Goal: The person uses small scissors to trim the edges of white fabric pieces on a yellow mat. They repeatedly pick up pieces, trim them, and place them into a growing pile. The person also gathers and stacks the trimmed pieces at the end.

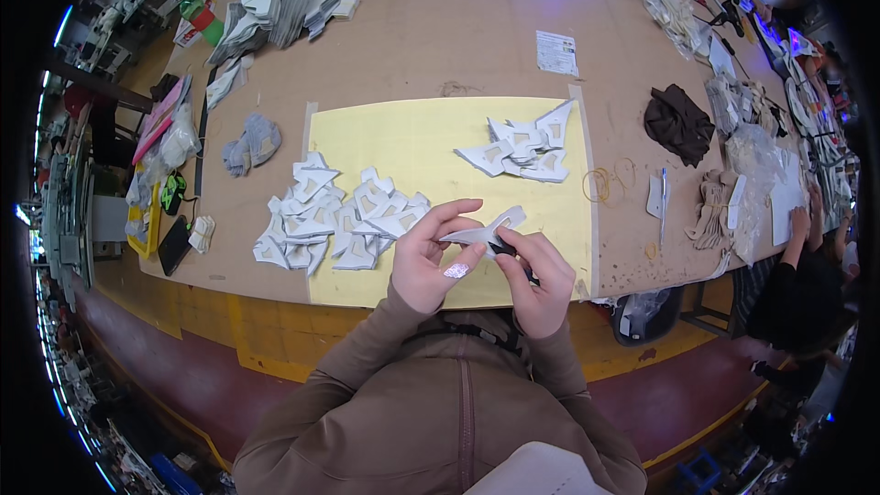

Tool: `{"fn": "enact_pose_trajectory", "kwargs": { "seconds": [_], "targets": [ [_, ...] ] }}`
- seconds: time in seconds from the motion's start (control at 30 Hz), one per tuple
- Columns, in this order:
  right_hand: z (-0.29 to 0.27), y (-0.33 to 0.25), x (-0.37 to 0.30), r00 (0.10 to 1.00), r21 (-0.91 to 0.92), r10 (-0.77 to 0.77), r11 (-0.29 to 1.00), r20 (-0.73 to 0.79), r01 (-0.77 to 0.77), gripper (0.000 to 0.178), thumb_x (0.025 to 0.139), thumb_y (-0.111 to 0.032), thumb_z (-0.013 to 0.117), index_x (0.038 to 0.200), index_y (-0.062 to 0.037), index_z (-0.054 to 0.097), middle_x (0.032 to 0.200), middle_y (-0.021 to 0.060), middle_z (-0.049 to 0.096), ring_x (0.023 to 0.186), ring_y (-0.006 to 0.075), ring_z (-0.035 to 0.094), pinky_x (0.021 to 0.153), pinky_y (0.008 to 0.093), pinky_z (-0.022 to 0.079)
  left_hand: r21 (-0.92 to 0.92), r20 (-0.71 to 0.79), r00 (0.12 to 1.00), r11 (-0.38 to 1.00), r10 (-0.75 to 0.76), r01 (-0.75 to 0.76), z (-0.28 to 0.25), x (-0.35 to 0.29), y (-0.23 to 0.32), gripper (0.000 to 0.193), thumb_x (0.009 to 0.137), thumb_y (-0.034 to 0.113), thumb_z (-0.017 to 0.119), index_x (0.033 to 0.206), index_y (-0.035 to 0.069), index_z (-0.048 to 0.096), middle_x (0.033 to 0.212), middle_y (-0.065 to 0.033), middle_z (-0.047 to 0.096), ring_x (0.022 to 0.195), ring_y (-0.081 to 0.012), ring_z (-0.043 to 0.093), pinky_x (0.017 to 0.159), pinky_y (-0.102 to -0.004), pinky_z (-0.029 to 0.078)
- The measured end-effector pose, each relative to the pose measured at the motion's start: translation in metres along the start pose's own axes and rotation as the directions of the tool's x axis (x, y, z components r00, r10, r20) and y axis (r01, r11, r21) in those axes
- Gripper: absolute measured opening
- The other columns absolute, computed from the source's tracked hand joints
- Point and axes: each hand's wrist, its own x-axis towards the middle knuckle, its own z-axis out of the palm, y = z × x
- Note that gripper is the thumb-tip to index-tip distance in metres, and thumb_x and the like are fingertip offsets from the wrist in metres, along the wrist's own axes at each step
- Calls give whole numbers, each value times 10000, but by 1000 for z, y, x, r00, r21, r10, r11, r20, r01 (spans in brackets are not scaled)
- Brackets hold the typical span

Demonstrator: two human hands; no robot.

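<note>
Over the near edge of a yellow sheet (pixel 403 135), my left hand (pixel 429 261) pinches a white cut-out piece (pixel 477 235) between thumb and fingers. A shiny patch shows on its thumb. My right hand (pixel 543 282) is closed around a small dark tool (pixel 501 247), its tip against the piece; its kind is partly hidden by the fingers. Left of my hands lies a large heap of similar white pieces (pixel 321 220) with cut-out openings. A smaller pile of such pieces (pixel 524 142) sits farther off, to the right on the sheet.
Stacked grey-white pieces (pixel 284 2) and a green bottle (pixel 202 20) stand at the far left. A grey-blue glove (pixel 251 144) and a phone (pixel 174 245) lie leftward. To the right are dark cloth (pixel 678 125), a pen (pixel 664 206) and brown gloves (pixel 712 211). People work beyond.
</note>
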Motion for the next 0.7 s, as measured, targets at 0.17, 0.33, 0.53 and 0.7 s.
{"fn": "enact_pose_trajectory", "kwargs": {
  "seconds": [0.17,0.33,0.53,0.7],
  "targets": [
    [-1,-2,2,999,2,-38,999,-9,38,291,776,48,703,1064,14,681,811,115,647,667,194,636,568,277,481,-40,-6,1000,999,11,-11,1,-3,2,510,857,-28,643,1330,-33,453,1017,-80,637,990,-119,586,899,-272,449],
    [-2,0,4,997,-25,-79,997,6,79,302,760,36,713,1058,-3,691,784,101,643,639,191,632,563,280,480,28,-33,998,999,47,-46,0,-4,1,527,833,-60,652,1322,-41,457,996,-87,645,966,-121,597,875,-261,457],
    [-4,0,3,997,1,-79,997,16,79,319,760,56,701,1076,17,680,797,103,633,614,154,548,541,257,420,163,-17,991,978,135,-131,3,-6,2,508,849,-32,653,1319,-40,462,993,-96,651,971,-136,607,905,-289,469],
    [1,-1,-2,998,68,-59,996,0,59,318,785,52,682,1101,28,663,804,107,611,640,157,531,558,260,417,94,-75,986,985,152,-144,9,-14,1,517,843,-35,668,1315,-36,457,1013,-105,653,986,-137,611,902,-276,470]
  ]
}}
